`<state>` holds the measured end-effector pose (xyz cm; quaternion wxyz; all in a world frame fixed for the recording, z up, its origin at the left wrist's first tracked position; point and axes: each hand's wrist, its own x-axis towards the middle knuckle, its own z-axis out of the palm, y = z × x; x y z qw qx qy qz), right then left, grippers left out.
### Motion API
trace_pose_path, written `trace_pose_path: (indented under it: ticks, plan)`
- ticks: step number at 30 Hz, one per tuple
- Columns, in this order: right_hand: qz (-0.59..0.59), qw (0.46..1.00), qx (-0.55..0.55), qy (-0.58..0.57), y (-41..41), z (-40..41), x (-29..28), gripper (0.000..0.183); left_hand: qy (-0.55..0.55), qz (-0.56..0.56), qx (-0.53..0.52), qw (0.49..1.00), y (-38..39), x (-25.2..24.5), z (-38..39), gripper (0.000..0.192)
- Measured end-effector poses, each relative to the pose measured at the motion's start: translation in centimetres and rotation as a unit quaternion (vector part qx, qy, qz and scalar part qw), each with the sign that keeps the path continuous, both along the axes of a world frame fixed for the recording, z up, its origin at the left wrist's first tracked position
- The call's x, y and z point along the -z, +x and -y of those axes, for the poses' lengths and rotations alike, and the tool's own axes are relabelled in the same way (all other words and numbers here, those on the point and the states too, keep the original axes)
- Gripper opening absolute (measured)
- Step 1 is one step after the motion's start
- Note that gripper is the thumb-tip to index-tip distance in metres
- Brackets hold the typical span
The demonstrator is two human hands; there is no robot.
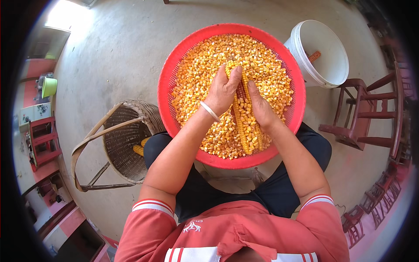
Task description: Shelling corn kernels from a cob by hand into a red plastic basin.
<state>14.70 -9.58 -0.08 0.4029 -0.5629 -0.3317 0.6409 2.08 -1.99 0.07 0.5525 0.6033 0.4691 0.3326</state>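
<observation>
A red plastic sieve basket [166, 95] full of loose yellow corn kernels [199, 68] rests across my lap. Over its middle, my left hand [224, 85], with a pale bangle at the wrist, grips a corn cob [231, 64] that still bears kernels. Close beside it, my right hand [261, 104] curls around another cob [245, 85], partly covered by the fingers. Between the hands a reddish, stripped cob surface shows. Below them, a long yellow corn cob [241, 131] lies on the kernels. My fingertips are mostly hidden underneath.
A woven basket [122, 147] with a tall handle lies tipped at my left, corn cobs [139, 150] inside. Beyond the sieve at right stands a white bucket [330, 52] holding a bare red cob [314, 56]. A wooden chair [360, 114] is at right, small stools [353, 219] behind it.
</observation>
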Motion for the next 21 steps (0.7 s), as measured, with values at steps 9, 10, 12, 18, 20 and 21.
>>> trace_pose_path:
  ticks: [9,10,12,18,20,21]
  plan:
    - [-0.030,0.999,0.004,0.041,-0.3,-1.1,-0.6,0.084,0.130,-0.058,-0.050,0.989,-0.3,0.5,0.0,0.056]
    - [-0.015,1.000,-0.006,0.018,0.0,-1.2,0.3,0.084,0.181,-0.112,-0.050,0.976,-0.4,0.3,-0.2,0.049]
    - [-0.002,1.000,-0.016,-0.008,-0.1,-1.0,0.5,0.083,0.135,-0.154,-0.023,0.979,-0.8,-0.9,-0.4,0.052]
    - [0.118,0.993,0.019,0.025,-1.3,-0.9,0.1,0.081,0.113,-0.245,-0.041,0.962,-0.6,-0.1,-0.5,0.050]
    - [0.153,0.988,-0.002,0.022,-1.2,-1.0,0.8,0.080,0.111,-0.257,-0.045,0.959,-0.4,-0.1,-0.9,0.049]
    - [0.151,0.988,0.000,0.023,-1.4,-1.0,0.5,0.080,0.108,-0.269,-0.052,0.955,-0.4,-0.2,-1.0,0.049]
